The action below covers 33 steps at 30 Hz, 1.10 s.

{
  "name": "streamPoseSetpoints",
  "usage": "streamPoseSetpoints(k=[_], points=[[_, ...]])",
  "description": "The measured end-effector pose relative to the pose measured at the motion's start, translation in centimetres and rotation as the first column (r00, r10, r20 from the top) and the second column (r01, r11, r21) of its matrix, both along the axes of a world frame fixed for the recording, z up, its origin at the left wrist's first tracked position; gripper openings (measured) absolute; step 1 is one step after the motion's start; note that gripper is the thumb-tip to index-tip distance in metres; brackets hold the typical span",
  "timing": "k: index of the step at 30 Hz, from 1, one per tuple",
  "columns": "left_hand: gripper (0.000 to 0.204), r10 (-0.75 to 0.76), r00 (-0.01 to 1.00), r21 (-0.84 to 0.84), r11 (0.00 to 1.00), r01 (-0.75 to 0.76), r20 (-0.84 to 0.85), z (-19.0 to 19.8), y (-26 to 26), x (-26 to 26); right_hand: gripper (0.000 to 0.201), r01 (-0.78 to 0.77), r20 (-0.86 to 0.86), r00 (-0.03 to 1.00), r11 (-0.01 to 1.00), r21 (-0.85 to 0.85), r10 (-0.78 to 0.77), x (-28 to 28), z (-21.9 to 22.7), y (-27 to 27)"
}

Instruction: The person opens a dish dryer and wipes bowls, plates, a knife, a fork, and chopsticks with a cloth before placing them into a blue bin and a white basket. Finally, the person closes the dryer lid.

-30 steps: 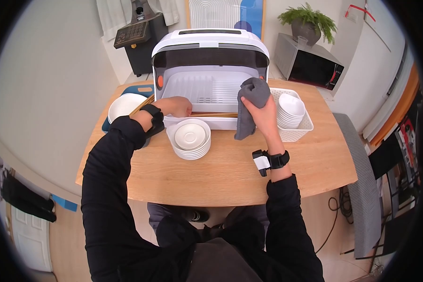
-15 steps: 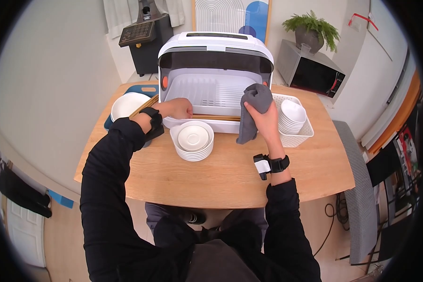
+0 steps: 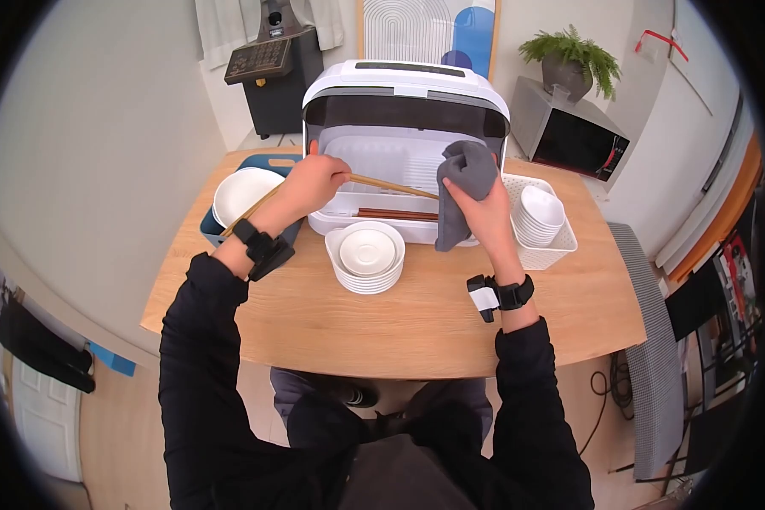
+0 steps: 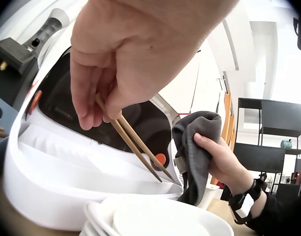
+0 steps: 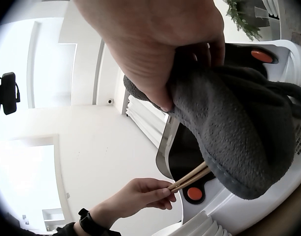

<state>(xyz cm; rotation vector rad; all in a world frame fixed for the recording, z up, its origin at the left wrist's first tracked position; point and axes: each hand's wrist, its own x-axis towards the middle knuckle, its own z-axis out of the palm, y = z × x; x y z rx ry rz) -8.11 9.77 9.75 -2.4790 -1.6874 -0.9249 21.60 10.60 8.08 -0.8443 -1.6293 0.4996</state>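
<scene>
The left hand [image 3: 316, 180] pinches light wooden chopsticks [image 3: 393, 185] [image 4: 136, 142] by one end, raised above the front of the white dish cabinet [image 3: 331, 223]. Their far ends reach the grey cloth [image 3: 469, 170], which the right hand [image 3: 487, 212] grips; in the right wrist view the cloth [image 5: 234, 132] hides those ends. Darker brown chopsticks [image 3: 397, 214] lie in the cabinet's front slot, below the held ones. More light chopsticks [image 3: 251, 211] stick out beside the left forearm, over the blue basket [image 3: 208, 224].
Stacked white dishes [image 3: 368, 255] stand in front of the cabinet. White bowls [image 3: 538, 218] sit in a white basket [image 3: 561, 255] at the right, and large white bowls [image 3: 240, 191] in the blue basket at the left. A microwave [image 3: 569, 136] stands behind the table.
The left hand has risen from the front slot with light chopsticks, and the darker ones now show below. The right hand still grips the cloth; the head view has shifted slightly.
</scene>
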Motion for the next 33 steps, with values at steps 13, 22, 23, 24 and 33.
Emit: streamPoseSetpoints(k=[13, 22, 23, 24, 33], points=[[0.014, -0.156, 0.959, 0.482, 0.876, 0.023, 0.238, 2.6, -6.0, 3.5, 0.063, -0.226, 0.439, 0.897, 0.907, 0.355, 0.052, -6.9, 2.6, -0.3], [0.018, -0.195, 0.761, 0.175, 0.978, 0.109, 0.619, 3.0, -6.4, 3.9, 0.058, -0.169, 0.329, 0.944, 0.898, 0.407, 0.028, -7.5, 1.1, -0.3], [0.018, -0.202, 0.737, 0.165, 0.979, 0.124, 0.645, 2.9, -6.2, 3.7, 0.057, -0.161, 0.326, 0.945, 0.885, 0.437, 0.012, -7.5, 1.3, -0.3], [0.019, -0.205, 0.731, 0.166, 0.978, 0.126, 0.651, 3.0, -6.0, 3.7, 0.057, -0.157, 0.321, 0.947, 0.886, 0.437, 0.009, -7.4, 1.5, -0.3], [0.020, -0.174, 0.598, 0.107, 0.983, 0.146, 0.782, 3.3, -4.6, 1.1, 0.046, -0.169, 0.403, 0.915, 0.882, 0.440, -0.026, -5.3, 2.3, 1.3]])
